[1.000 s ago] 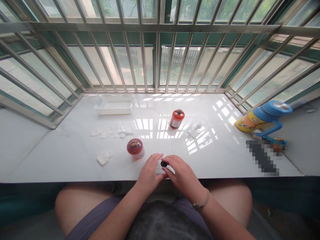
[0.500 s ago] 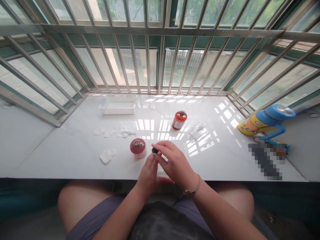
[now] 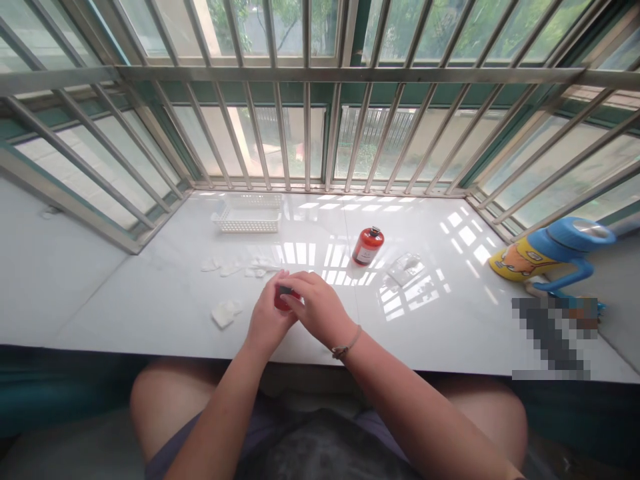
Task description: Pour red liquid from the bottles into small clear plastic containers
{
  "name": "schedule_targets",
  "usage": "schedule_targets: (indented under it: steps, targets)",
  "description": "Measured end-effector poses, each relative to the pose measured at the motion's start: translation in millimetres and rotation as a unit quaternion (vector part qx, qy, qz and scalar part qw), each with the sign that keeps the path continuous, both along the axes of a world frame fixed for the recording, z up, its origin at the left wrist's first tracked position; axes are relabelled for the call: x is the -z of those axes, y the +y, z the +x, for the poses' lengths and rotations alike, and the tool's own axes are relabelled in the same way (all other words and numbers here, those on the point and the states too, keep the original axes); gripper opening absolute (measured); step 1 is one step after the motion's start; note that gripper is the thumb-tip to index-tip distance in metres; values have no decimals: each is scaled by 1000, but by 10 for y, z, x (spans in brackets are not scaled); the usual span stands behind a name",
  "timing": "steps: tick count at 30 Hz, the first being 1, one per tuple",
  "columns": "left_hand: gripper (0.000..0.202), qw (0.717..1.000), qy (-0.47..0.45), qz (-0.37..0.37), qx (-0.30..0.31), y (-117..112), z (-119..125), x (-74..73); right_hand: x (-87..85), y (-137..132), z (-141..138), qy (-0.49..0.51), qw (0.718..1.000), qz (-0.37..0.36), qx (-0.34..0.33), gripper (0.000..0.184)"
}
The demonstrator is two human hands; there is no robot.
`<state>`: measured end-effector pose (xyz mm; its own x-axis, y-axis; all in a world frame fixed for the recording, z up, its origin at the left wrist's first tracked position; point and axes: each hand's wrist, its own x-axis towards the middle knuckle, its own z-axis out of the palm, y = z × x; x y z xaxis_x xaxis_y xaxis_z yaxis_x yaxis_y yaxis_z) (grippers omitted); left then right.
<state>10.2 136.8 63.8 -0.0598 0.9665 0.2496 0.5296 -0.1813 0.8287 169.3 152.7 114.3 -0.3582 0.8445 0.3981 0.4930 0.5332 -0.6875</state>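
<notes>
Left hand (image 3: 267,319) around red bottle (image 3: 280,303), right hand (image 3: 320,303) pinching black cap (image 3: 286,291).
Bottle near front edge of table (image 3: 430,340), cap at its top; seating cannot be told. Second bottle (image 3: 369,248) upright, farther back, right.

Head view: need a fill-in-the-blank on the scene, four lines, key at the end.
1. The left hand is against a bottle whose colour is ____.
2. The right hand has its fingers at a cap coloured ____.
3. The bracelet is worn on the person's ____ wrist.
4. From the person's seat, the white basket stands to the ____ of the other bottle.

Missing words: red; black; right; left.
</notes>
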Motion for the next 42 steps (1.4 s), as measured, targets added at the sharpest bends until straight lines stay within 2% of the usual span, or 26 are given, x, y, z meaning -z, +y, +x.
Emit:
schedule_targets:
  steps: [5,8,10,12,14,19,25,28,31,37,42]
  targets:
    - [58,999,-31,37,7,42,52,59,-22,-27,-2,-1,1000,-14,-7,33]
    - [64,999,-41,24,4,25,65,71,-55,-116,50,32,998,-45,-16,50]
    - [72,999,-49,9,1,19,69,69,-60,-183,99,59,996,-65,22,54]
    - [79,999,-52,7,2,19,71,66,-56,-235,141,75,991,-76,78,45]
    - [81,999,-50,10,5,20,69,64,-55,-267,160,87,987,-83,103,41]
    - [81,999,-40,16,-1,13,60,66,-64,-272,111,103,990,-97,6,56]
    - [84,999,-47,2,-3,15,73,63,-24,-231,61,94,988,-89,87,42]
    - [82,999,-48,-1,-8,18,67,73,-40,-196,35,88,993,-76,36,50]
    - [78,999,-40,-3,-22,21,42,91,-68,-141,-5,55,995,-77,6,47]
    - [83,999,-33,1,-21,43,37,126,-78,6,-51,-8,997,-67,32,28]
    - [75,997,-47,52,-41,34,133,143,-32,46,-119,-29,997,-50,52,35]
